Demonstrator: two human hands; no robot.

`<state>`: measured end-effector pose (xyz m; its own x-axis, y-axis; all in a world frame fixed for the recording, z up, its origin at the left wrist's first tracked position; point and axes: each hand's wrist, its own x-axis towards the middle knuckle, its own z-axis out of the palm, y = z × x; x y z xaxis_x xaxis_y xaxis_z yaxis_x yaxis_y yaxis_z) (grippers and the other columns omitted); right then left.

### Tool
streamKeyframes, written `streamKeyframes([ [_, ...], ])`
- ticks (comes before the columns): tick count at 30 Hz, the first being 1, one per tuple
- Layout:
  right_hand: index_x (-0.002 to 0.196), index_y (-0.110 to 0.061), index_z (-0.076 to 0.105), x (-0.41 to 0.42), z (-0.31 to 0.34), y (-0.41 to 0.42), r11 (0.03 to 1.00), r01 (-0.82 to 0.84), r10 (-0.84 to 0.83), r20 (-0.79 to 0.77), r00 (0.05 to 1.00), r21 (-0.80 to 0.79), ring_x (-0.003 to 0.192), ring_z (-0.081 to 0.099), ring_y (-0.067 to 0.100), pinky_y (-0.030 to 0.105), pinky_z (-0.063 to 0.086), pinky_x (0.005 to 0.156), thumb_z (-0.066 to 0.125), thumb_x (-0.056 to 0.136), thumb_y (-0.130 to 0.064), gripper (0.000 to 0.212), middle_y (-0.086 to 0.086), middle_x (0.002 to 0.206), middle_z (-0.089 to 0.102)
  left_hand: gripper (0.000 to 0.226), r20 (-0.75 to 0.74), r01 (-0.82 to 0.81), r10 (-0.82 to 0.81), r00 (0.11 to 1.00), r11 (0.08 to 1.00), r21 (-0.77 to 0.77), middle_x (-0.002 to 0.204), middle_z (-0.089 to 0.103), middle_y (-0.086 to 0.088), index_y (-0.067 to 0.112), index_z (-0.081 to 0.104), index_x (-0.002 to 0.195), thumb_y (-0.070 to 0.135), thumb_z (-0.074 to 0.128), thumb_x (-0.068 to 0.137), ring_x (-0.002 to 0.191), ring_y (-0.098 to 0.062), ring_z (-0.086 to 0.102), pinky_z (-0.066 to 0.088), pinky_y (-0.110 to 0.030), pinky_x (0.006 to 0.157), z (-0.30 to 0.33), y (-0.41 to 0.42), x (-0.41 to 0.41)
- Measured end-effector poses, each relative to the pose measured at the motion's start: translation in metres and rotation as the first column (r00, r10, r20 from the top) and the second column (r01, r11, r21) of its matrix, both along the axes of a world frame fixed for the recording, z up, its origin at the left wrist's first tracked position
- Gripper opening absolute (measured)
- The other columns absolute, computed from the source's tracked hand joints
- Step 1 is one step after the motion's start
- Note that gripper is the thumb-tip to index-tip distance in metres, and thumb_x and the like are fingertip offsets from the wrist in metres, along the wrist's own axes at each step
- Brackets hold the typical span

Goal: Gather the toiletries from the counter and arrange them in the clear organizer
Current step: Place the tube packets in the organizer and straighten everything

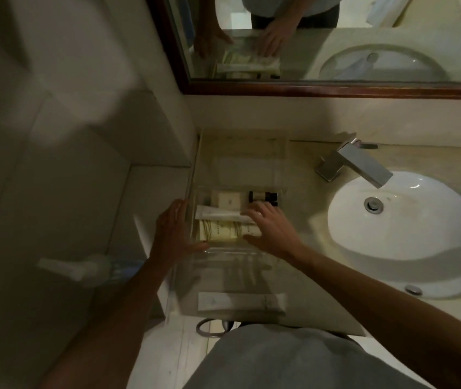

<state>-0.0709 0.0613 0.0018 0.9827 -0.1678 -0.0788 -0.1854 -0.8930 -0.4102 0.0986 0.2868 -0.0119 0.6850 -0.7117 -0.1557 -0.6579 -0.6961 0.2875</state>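
A clear organizer (251, 164) stands on the counter left of the sink, against the side wall. Its middle section holds a white soap box (229, 199), small dark-capped bottles (263, 197), a white tube (218, 214) and cream striped packets (220, 233). My left hand (177, 231) rests flat against the organizer's left wall, fingers apart. My right hand (268, 227) lies inside, fingers spread over the right ends of the tube and packets; a firm grip is not evident. Another white tube (240, 302) lies in the organizer's near section.
A white oval sink (403, 234) with a chrome faucet (355, 164) fills the counter's right side. A wood-framed mirror (308, 89) hangs behind. A tiled wall stands on the left, with a blurred white and blue item (88, 269) low beside it. A metal ring (209, 327) hangs under the counter edge.
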Motion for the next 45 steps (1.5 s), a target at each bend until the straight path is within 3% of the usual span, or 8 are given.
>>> streamKeyframes([
  [8,0.130,-0.008,0.050,-0.103,-0.050,0.058,0.920,-0.392,0.355,-0.440,0.825,0.009,0.122,0.047,0.035,0.045,0.040,0.099,0.058,0.089,-0.040,0.053,0.016,0.136,0.048,0.068,0.029,0.284,-0.283,0.959,0.951,-0.118,0.127,0.053,-0.013,0.016,0.047,0.121,0.058,0.067,0.070,0.113,-0.028,0.053,0.050,-0.043,0.092,-0.011,-0.018,-0.074],
  [13,0.122,-0.008,0.052,-0.079,-0.031,0.047,0.967,-0.234,0.255,-0.337,0.906,0.102,0.113,0.052,0.031,0.042,0.039,0.097,0.049,0.096,-0.020,0.029,0.014,0.124,0.057,0.052,0.067,0.206,-0.198,0.978,0.969,-0.137,0.124,0.053,-0.009,0.017,0.049,0.120,0.052,0.052,0.081,0.109,-0.025,0.053,0.048,-0.038,0.089,-0.004,-0.025,-0.069],
  [17,0.110,-0.016,0.054,-0.042,0.002,0.013,0.993,-0.118,0.120,-0.121,0.985,0.024,0.096,0.055,0.019,0.038,0.050,0.087,0.050,0.096,-0.030,0.020,0.007,0.110,0.062,0.052,0.150,0.139,-0.116,0.982,0.979,-0.148,0.122,0.056,-0.009,0.013,0.053,0.120,0.049,0.052,0.082,0.109,-0.026,0.052,0.043,-0.038,0.091,0.005,-0.032,-0.049],
  [24,0.114,-0.013,0.054,-0.030,0.018,-0.013,0.990,-0.136,0.138,-0.059,0.989,0.042,0.102,0.059,0.021,0.038,0.055,0.086,0.055,0.095,-0.031,0.026,0.009,0.119,0.061,0.053,0.177,0.147,-0.115,0.978,0.973,-0.179,0.124,0.055,-0.009,0.014,0.049,0.126,0.047,0.053,0.085,0.108,-0.027,0.052,0.045,-0.041,0.092,0.011,-0.044,-0.036],
  [28,0.142,-0.022,0.037,-0.034,-0.002,-0.019,0.992,-0.054,0.034,-0.162,0.986,-0.117,0.130,0.037,0.026,0.048,0.027,0.114,0.049,0.089,-0.059,0.066,0.009,0.146,0.039,0.060,0.109,0.143,-0.129,0.986,0.979,-0.143,0.138,0.047,-0.007,0.017,0.039,0.138,0.050,0.047,0.088,0.120,-0.026,0.046,0.042,-0.043,0.100,-0.001,-0.044,-0.034],
  [32,0.155,-0.023,0.004,-0.030,-0.013,-0.007,0.984,0.087,-0.110,-0.147,0.983,-0.153,0.149,-0.003,0.027,0.045,-0.004,0.119,0.031,0.097,-0.062,0.075,0.007,0.164,-0.002,0.073,0.060,0.176,-0.174,0.983,0.984,-0.033,0.156,0.026,-0.006,0.021,0.020,0.150,0.051,0.048,0.089,0.141,-0.023,0.024,0.027,-0.045,0.113,-0.017,-0.052,-0.034],
  [37,0.153,-0.024,-0.014,-0.021,-0.041,0.009,0.983,0.153,-0.176,-0.291,0.940,-0.099,0.146,-0.022,0.022,0.049,-0.002,0.121,0.012,0.098,-0.064,0.073,0.004,0.160,-0.025,0.071,-0.071,0.226,-0.219,0.973,0.965,0.129,0.162,-0.003,0.000,0.025,-0.001,0.152,0.059,0.020,0.094,0.148,-0.018,-0.005,0.004,-0.044,0.119,-0.041,-0.050,-0.047],
  [45,0.153,-0.014,-0.013,-0.022,-0.049,0.009,0.965,0.197,-0.243,-0.317,0.917,-0.170,0.147,-0.019,0.025,0.049,-0.003,0.120,0.005,0.093,-0.072,0.085,0.010,0.160,-0.022,0.081,-0.110,0.039,-0.024,0.994,0.989,0.142,0.161,-0.014,-0.007,0.016,-0.010,0.151,0.066,0.014,0.093,0.147,-0.020,-0.013,0.007,-0.045,0.121,-0.043,-0.045,-0.066],
])
